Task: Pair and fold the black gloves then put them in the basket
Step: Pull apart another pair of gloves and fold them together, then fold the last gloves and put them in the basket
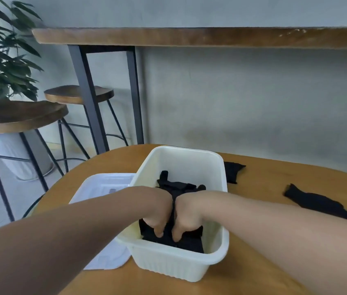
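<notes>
Both hands were down inside the cream basket (pixel 181 267), which stood on the round wooden counter (pixel 274 177). The left hand (pixel 157 211) and the right hand (pixel 186 213) sat knuckle to knuckle, touching each other, with their fingers (pixel 159 232) curled downward into a folded bundle of black gloves (pixel 189 241) at the near end of the basket; both sets of fingers were bent narrow and dug into the fabric, holding it. More black gloves (pixel 177 186) lay piled at the far end of the same basket, behind the wrists.

Two loose pieces lay outside the basket on the counter: one black glove (pixel 233 171) just beside the basket's far right corner, partly hidden by its rim, and another black glove (pixel 321 204) further right, lying flat beyond the right forearm.

A white lid (pixel 102 188) lay on the counter against the basket's left side, partly under the left forearm. Beyond the counter stood two wooden stools (pixel 77 94), a leafy plant (pixel 2 50) at the left, and a long wooden shelf (pixel 189 37) on dark metal legs by the grey wall
</notes>
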Motion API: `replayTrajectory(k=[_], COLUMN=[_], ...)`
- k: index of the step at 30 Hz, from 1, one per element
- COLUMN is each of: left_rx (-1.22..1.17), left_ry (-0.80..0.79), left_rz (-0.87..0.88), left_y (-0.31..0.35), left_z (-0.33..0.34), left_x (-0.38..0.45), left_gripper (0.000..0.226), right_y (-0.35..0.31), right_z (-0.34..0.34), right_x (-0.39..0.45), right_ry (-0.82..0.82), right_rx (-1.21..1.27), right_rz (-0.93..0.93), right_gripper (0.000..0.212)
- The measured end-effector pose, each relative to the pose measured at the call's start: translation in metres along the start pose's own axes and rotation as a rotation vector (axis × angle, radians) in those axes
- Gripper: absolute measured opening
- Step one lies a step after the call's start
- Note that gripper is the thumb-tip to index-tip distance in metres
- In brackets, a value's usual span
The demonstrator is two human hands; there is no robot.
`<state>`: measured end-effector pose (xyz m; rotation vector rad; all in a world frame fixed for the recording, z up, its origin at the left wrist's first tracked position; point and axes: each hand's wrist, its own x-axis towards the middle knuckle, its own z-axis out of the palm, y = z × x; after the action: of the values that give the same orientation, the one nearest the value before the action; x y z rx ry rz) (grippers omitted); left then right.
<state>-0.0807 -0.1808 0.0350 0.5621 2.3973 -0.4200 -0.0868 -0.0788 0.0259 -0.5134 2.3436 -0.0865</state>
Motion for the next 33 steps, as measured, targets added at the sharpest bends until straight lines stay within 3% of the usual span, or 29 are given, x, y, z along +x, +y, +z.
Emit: replayTrajectory(k=[4,7,13,18,27,30,33], left_rx=[0.068,0.02,0.047,0.037,-0.026,0.043,-0.058], left_ry=[0.027,0.09,0.178,0.163,0.133,0.196,0.375], left_rz=[-0.018,-0.04,-0.098,-0.097,-0.162,-0.169,-0.244], left_y=[0.004,0.0,-0.007,-0.007,-0.003,-0.004,-0.007], left_z=[0.013,0.019,0.02,0.024,0.01,-0.007,-0.031], left_x=[0.016,0.023,0.027,0.028,0.014,0.003,-0.002], left_gripper=[0.037,0.037,0.036,0.036,0.042,0.029,0.016], right_y=[-0.004,-0.002,-0.006,-0.009,-0.003,0.0,0.018], right_z=[0.009,0.008,0.005,0.006,-0.007,-0.029,-0.048], right_x=[0.013,0.021,0.019,0.023,0.008,-0.015,-0.044], right_ry=[-0.025,-0.003,0.099,0.022,0.02,0.167,0.439], right_rx=[-0.128,-0.11,-0.246,-0.289,-0.095,-0.056,0.052], right_rz=[0.036,0.096,0.087,0.126,0.134,0.136,0.128], right_gripper=[0.046,0.028,0.042,0.025,0.027,0.03,0.027])
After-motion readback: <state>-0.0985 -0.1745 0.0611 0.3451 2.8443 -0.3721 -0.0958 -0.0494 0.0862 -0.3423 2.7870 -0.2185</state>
